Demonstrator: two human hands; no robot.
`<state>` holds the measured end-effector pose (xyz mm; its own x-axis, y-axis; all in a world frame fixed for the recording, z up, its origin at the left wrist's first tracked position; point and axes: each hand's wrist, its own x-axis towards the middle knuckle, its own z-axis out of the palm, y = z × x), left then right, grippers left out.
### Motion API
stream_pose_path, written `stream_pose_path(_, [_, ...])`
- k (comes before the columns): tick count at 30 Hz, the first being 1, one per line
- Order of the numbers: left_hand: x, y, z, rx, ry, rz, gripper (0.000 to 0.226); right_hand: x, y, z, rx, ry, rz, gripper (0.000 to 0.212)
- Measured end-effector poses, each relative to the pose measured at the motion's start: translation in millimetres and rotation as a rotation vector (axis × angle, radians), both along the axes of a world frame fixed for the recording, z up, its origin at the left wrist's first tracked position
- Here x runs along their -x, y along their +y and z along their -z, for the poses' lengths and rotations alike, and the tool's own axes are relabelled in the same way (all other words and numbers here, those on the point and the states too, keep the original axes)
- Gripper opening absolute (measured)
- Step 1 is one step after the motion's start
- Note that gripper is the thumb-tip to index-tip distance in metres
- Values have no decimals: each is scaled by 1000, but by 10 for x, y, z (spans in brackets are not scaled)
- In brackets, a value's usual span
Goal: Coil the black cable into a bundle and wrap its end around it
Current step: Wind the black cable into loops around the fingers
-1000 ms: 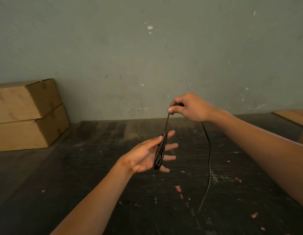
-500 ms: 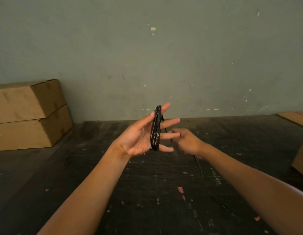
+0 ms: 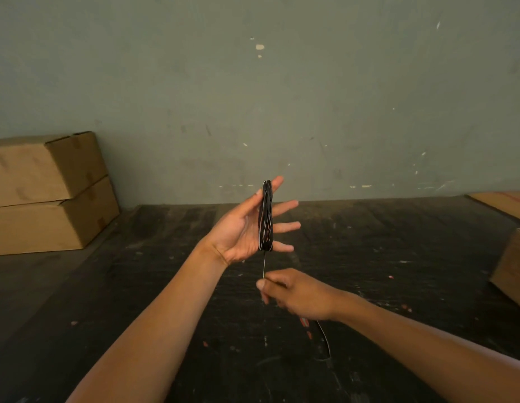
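Loops of the black cable are wound around the spread fingers of the left hand, forming a narrow upright bundle that runs from the index finger near the top down to the little finger at the bottom. That hand is held up above the table, palm turned toward the right and fingers splayed wide, so it is open and carries the coil by having it looped over the fingers instead of gripping it.

From the bottom of the bundle a single strand drops straight down to the right hand, which sits just below the left one. Thumb and forefinger of the right hand are pinched closed on this strand, the other fingers curled in; the hand looks slightly blurred. Past the right hand the loose part of the cable trails down and to the right, curving onto the dark, scuffed table surface near the right forearm.

Two cardboard boxes are stacked at the left edge of the table against the grey-green wall. Another cardboard box shows partly at the right edge, with a flat piece of cardboard behind it.
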<state>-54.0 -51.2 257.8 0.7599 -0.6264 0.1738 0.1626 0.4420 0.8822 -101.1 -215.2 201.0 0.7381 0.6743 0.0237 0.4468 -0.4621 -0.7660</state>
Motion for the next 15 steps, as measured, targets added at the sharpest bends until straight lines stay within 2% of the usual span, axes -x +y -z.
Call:
stream_pose_path(9, [-64,-26,175,-86,85,-123,39,63,-74,-551,113,-251,-30,34])
stream_pose_path(15, [-45,77,368,-76,82,-40,44,-88,-240,-977,137,-366,124,38])
